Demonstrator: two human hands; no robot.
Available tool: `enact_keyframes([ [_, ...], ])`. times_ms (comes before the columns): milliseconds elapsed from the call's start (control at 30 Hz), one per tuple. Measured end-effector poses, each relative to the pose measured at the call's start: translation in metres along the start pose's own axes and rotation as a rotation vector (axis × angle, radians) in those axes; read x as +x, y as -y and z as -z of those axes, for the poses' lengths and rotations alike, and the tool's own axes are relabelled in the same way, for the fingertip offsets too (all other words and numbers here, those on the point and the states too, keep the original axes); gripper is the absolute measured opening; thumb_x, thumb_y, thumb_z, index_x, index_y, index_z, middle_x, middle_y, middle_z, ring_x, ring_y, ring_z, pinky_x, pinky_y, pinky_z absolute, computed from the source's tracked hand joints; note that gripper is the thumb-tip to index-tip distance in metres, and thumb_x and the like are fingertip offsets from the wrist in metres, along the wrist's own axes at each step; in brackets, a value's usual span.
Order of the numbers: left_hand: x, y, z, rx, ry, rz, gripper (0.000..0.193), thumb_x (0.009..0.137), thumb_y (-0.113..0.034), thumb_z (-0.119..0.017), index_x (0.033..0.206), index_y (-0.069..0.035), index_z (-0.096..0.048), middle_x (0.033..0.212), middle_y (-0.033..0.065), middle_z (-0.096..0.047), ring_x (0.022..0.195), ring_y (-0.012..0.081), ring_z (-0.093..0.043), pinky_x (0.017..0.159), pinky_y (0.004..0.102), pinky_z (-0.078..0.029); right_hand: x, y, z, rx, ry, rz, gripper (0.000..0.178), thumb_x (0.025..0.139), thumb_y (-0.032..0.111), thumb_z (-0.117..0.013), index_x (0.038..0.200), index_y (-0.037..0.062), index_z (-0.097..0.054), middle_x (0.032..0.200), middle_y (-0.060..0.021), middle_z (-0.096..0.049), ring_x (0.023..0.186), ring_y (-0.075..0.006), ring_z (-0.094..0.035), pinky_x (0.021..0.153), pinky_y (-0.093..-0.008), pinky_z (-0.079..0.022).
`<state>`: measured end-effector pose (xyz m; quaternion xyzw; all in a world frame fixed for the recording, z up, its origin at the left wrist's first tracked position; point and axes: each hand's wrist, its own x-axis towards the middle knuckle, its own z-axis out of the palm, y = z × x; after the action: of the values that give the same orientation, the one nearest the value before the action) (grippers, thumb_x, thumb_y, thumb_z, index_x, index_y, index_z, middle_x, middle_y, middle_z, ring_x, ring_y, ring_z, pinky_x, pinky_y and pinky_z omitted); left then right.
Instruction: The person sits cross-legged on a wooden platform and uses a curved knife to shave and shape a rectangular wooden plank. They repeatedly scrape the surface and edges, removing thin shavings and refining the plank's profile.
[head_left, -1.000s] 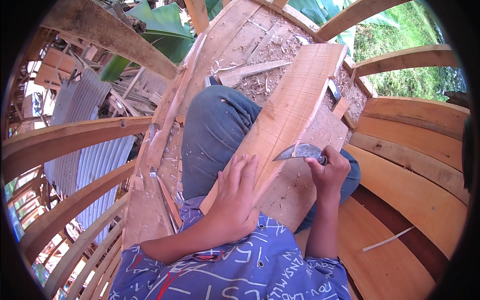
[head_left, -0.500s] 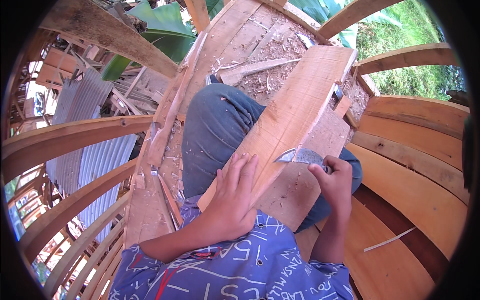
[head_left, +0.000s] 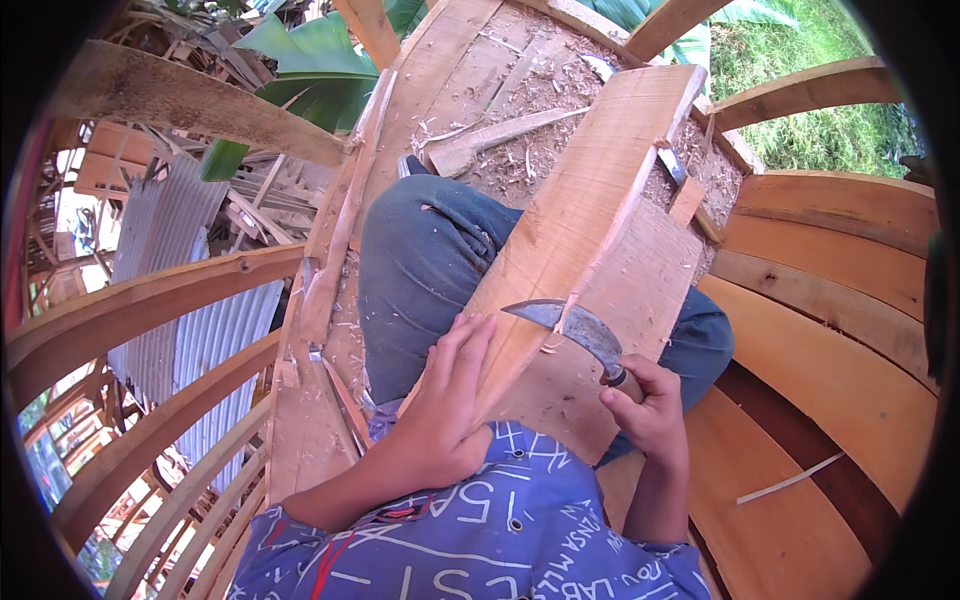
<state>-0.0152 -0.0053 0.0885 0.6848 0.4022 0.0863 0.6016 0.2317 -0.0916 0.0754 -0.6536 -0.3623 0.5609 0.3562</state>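
A long wooden plank (head_left: 580,200) leans across my lap, its near end by my shirt and its far end up and to the right. My left hand (head_left: 455,385) presses on the plank's near end, thumb on one side and fingers stretched over its face. In my right hand (head_left: 648,400) is a curved knife (head_left: 585,335), gripped by its wooden handle. Its blade crosses the plank's right edge, where a thin shaving (head_left: 565,312) curls up. Under the plank a wide, flat board (head_left: 640,280) rests over my legs.
Wood shavings and an offcut (head_left: 500,138) litter the planked floor ahead. Curved wooden ribs (head_left: 150,295) rise at the left, and overlapping side planks (head_left: 820,350) form the right wall. A thin stick (head_left: 790,478) lies at the lower right. Corrugated metal sheets (head_left: 165,220) stand outside.
My right hand has drawn the knife nearer along the plank's edge, and a shaving has lifted at the blade. My left hand still presses the plank.
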Motion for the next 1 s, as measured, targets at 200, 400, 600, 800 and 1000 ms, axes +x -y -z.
enact_keyframes([
  [200,0.0,0.001,0.004,-0.031,0.004,-0.011,0.085,0.065,0.0,-0.048,0.145,0.008,-0.017,0.141,0.0316,-0.023,0.138,0.0499,-0.018,0.114,0.0513,-0.014,-0.002,0.001,-0.008,-0.175,-0.099,0.091,0.025,0.077,0.008,-0.077,0.098,-0.0018,-0.066,0.076,-0.0053,-0.066,0.069,-0.0085,-0.061,0.063,-0.0228,-0.047],
  [400,-0.002,-0.004,0.002,0.029,0.029,0.034,0.085,0.066,0.0,-0.048,0.145,0.008,-0.017,0.141,0.0311,-0.022,0.139,0.0496,-0.018,0.115,0.0489,-0.015,0.004,-0.008,-0.009,-0.313,-0.5,0.218,0.019,0.081,0.008,-0.075,0.087,0.0002,-0.058,0.065,0.0018,-0.054,0.057,-0.0059,-0.048,0.053,-0.0217,-0.039],
  [600,0.004,-0.001,0.006,-0.072,0.037,0.01,0.086,0.066,-0.002,-0.05,0.145,0.007,-0.017,0.142,0.0293,-0.022,0.14,0.0484,-0.015,0.114,0.0526,-0.013,-0.012,0.011,0.023,0.309,-0.024,0.079,0.02,0.085,0.015,-0.072,0.091,0.0017,-0.058,0.069,0.0039,-0.053,0.063,-0.0032,-0.047,0.054,-0.021,-0.038],
  [800,-0.003,0.005,-0.001,-0.013,0.021,0.007,0.085,0.068,-0.002,-0.051,0.146,0.006,-0.016,0.143,0.0284,-0.021,0.14,0.0475,-0.015,0.114,0.0536,-0.014,0.004,0.007,0.002,0.054,0.091,-0.097,0.033,0.082,0.023,-0.075,0.098,-0.0041,-0.062,0.073,0.002,-0.058,0.067,-0.0052,-0.054,0.057,-0.0215,-0.041],
  [1000,-0.008,0.002,0.003,0.108,0.024,0.025,0.087,0.073,-0.003,-0.054,0.148,0.002,-0.011,0.145,0.0243,-0.02,0.142,0.0451,-0.01,0.112,0.06,-0.014,-0.009,-0.011,-0.017,0.094,-0.157,0.052,0.035,0.086,0.028,-0.072,0.095,-0.0039,-0.061,0.061,0.0036,-0.051,0.049,-0.001,-0.042,0.046,-0.0165,-0.03],
])
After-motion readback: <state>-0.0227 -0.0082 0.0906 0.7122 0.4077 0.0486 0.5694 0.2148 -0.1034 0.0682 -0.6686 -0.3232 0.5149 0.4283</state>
